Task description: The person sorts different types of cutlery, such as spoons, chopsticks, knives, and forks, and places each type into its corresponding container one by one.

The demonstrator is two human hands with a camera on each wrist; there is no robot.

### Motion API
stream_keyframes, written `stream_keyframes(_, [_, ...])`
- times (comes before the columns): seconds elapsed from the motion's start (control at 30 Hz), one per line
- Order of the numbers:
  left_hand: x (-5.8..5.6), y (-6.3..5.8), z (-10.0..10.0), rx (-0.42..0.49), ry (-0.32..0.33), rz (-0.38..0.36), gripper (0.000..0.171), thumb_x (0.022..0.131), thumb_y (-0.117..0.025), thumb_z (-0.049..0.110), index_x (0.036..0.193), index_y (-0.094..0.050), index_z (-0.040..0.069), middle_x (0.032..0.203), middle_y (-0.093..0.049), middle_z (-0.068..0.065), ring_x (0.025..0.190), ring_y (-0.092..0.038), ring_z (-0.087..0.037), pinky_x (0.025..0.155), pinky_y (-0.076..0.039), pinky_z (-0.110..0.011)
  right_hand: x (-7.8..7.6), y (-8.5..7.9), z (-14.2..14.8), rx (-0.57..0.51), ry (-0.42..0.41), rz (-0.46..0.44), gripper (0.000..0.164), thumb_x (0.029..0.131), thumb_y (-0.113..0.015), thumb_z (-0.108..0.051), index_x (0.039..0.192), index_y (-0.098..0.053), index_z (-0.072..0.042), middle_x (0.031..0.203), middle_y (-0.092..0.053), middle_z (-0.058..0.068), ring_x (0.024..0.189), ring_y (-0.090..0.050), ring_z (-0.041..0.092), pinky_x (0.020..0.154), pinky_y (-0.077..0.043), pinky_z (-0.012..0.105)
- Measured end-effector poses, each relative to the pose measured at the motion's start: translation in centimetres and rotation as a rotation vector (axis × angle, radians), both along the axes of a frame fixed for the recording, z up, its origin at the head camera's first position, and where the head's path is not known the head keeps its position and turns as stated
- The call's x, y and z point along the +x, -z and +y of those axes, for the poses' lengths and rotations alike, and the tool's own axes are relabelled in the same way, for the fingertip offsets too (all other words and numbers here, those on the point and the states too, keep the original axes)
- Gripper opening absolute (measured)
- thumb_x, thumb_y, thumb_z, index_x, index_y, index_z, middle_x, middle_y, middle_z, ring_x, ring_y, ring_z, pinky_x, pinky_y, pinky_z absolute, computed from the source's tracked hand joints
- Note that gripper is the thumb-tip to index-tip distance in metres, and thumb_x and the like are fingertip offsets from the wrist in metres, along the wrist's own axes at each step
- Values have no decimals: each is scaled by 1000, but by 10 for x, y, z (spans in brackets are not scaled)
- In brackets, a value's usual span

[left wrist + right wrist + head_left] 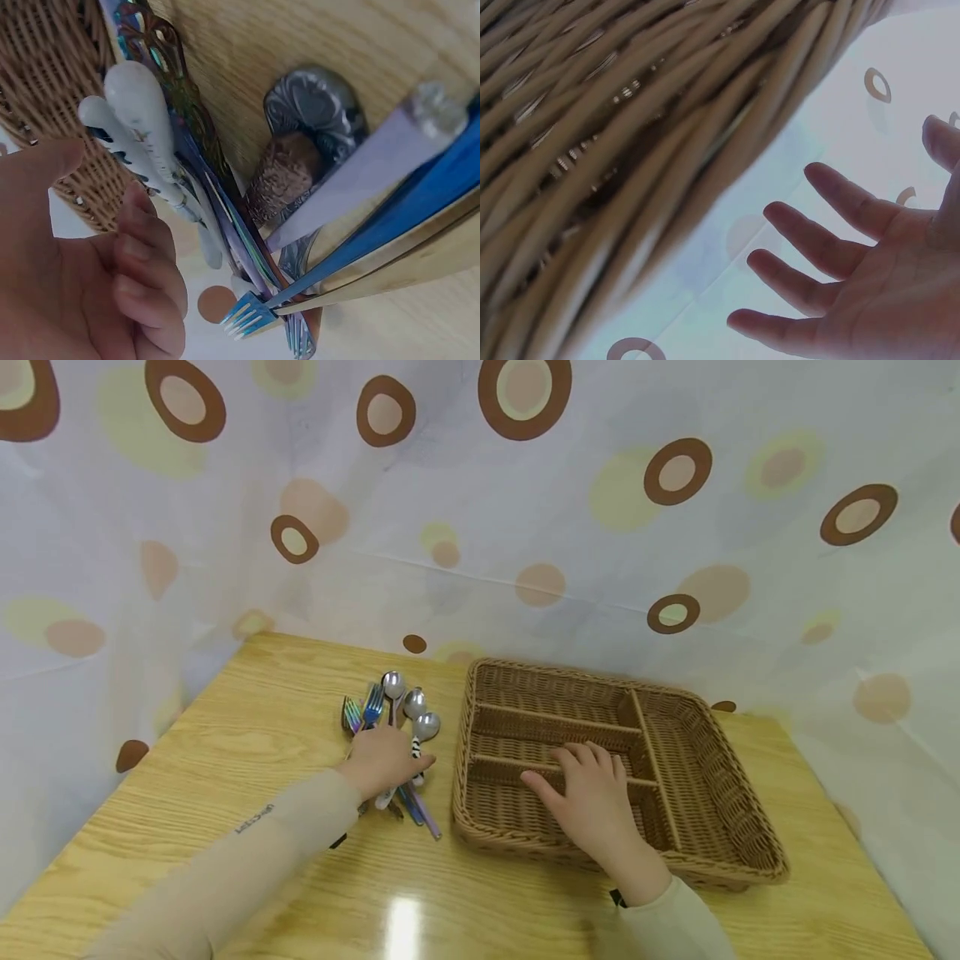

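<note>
A pile of cutlery lies on the table, with several spoons [427, 727], a blue fork [372, 706] and a purple handle [425, 814] showing around my left hand [381, 760]. That hand hovers over the middle of the pile and hides part of it. In the left wrist view its fingers [142, 300] bend loosely beside white patterned handles [140, 105], with nothing held. My right hand [596, 806] is above the wicker basket [701, 777], fingers spread and holding nothing. In the right wrist view the fingers [817, 240] are apart from the basket rim [667, 187].
The basket stands right of the cutlery, split by wicker dividers [652, 735] into several compartments. Behind the wooden table [247, 718] hangs a white curtain [465, 485] with brown and yellow spots.
</note>
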State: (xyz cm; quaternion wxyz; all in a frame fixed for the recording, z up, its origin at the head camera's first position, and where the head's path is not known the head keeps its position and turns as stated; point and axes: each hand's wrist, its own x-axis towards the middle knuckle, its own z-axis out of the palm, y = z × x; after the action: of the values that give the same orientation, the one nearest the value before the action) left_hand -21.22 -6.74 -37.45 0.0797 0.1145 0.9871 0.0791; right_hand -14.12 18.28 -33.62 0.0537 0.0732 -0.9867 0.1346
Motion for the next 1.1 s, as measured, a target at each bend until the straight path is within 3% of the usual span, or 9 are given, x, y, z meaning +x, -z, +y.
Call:
stream_keyframes(0.1, [-4, 0, 8, -89, -2, -21, 58, 91, -49, 54, 47, -44, 16, 45, -38, 3, 45, -40, -10, 43, -31, -24, 3, -3, 0, 2, -9, 1, 58, 90, -51, -54, 121, -58, -6, 131, -51, 18, 127, -36, 42, 104, -21, 66])
stream_keyframes(0.23, [-10, 5, 15, -185, 5, -40, 56, 91, -49, 53, 50, -48, 15, 50, -44, 2, 49, -44, -10, 47, -35, -25, 7, -4, 0, 0, -2, 5, 56, 90, -51, -53, 121, -59, -7, 131, -52, 17, 127, -37, 41, 105, -22, 65])
stream_keyframes(0.33, [-12, 7, 18, -207, -4, -32, 50, 91, -52, 48, 54, -50, 14, 55, -49, 1, 52, -47, -11, 49, -40, -27, 9, -5, 1, -1, 1, 7, 57, 90, -51, -53, 122, -59, -7, 130, -52, 18, 126, -37, 42, 105, -21, 65])
stream_keyframes(0.5, [-14, 8, 18, -170, -16, -30, 47, 91, -54, 42, 53, -50, 14, 55, -50, 1, 51, -46, -11, 46, -38, -26, 11, -7, 2, 3, 9, 1, 58, 90, -50, -54, 123, -58, -7, 129, -53, 17, 126, -39, 41, 104, -23, 65])
stream_keyframes(0.8, [-7, 1, 14, -17, -41, 1, 47, 88, -56, 39, 48, -44, 17, 49, -45, 3, 49, -46, -11, 43, -38, -25, 11, -8, 7, 7, 20, -13, 56, 91, -49, -53, 122, -59, -7, 128, -55, 16, 124, -41, 41, 105, -22, 65])
stream_keyframes(0.97, [-3, 2, 13, 12, -32, 1, 47, 89, -56, 36, 48, -43, 17, 45, -40, 4, 43, -41, -9, 40, -32, -23, 11, -6, 9, -5, 25, -10, 55, 91, -51, -52, 121, -60, -7, 127, -55, 17, 124, -41, 41, 105, -21, 66])
stream_keyframes(1.1, [-3, 3, 13, 22, -34, 6, 45, 88, -56, 35, 49, -44, 17, 47, -43, 4, 45, -44, -10, 41, -35, -24, 12, -5, 10, -6, 39, -16, 55, 90, -52, -52, 121, -60, -7, 127, -55, 17, 124, -41, 42, 104, -22, 66])
